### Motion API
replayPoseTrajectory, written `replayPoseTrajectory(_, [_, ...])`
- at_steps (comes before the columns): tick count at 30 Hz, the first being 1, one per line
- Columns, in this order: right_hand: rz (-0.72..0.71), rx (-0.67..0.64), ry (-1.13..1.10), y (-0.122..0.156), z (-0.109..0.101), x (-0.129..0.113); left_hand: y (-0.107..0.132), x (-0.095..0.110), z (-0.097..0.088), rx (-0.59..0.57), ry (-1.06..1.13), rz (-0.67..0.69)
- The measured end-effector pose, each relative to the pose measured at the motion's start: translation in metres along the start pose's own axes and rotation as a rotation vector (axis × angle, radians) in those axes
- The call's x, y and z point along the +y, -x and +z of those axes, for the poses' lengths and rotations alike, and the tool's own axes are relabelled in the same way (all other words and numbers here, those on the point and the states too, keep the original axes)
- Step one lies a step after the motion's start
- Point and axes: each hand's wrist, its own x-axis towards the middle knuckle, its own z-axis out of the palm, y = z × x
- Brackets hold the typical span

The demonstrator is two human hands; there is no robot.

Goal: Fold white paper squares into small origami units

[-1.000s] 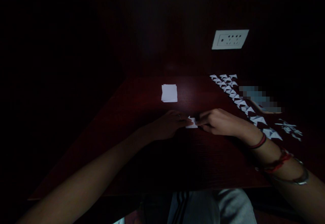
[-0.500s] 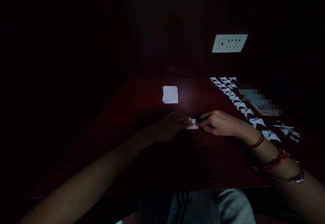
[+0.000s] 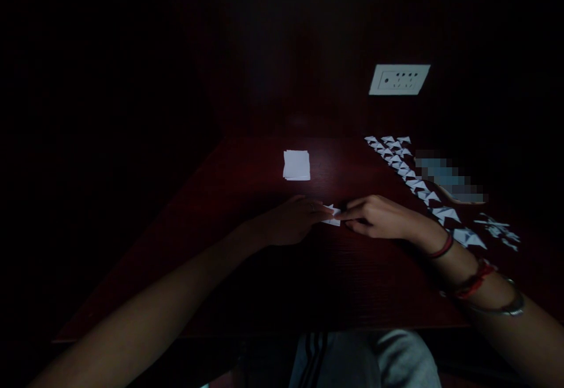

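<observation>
My left hand (image 3: 288,221) is reaching in low, nearer to me than the paper stack (image 3: 296,165), fingers extending onto a small folded paper (image 3: 333,222); whether it is gripping or only pressing, I cannot tell. My right hand (image 3: 381,216), to the right of the stack, is staying half open, index pointing onto the paper, thumb sitting apart below. The folded paper is lying nearer and right of the stack, showing white, creased and angular, partly covered. Pointed folded pieces (image 3: 405,172) are lining the dark red, glossy table (image 3: 247,171) right of the stack.
</observation>
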Motion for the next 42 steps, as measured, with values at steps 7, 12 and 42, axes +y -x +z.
replayPoseTrajectory(7, [-0.035,-0.013,-0.008,0.000,-0.004,-0.001,-0.003,0.003,-0.003,-0.030,-0.012,-0.025])
replayPoseTrajectory(12, [0.002,0.038,-0.061,0.002,-0.008,0.001,-0.001,0.002,0.001,-0.016,-0.073,-0.027])
replayPoseTrajectory(42, [0.317,0.261,-0.404,-0.017,0.023,0.005,0.007,0.031,0.008,0.039,-0.158,-0.219])
